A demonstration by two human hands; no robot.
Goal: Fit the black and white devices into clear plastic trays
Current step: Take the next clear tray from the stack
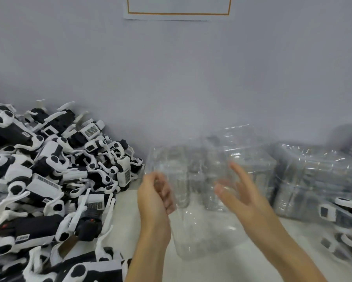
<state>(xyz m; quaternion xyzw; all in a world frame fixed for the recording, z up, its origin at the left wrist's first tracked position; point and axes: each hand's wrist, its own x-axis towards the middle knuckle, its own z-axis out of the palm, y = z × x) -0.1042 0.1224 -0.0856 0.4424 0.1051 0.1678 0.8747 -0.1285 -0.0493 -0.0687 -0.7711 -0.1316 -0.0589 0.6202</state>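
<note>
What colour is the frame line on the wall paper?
Orange, on the white paper; head view.

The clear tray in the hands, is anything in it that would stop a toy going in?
Nothing visible does. The clear tray gripped by the left hand looks empty. The device pile lies apart at the left, but blur hides detail.

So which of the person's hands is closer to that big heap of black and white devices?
The left hand. It grips the edge of a clear tray just to the right of the heap of devices. The right hand is open, farther right, on the tray's other side.
</note>
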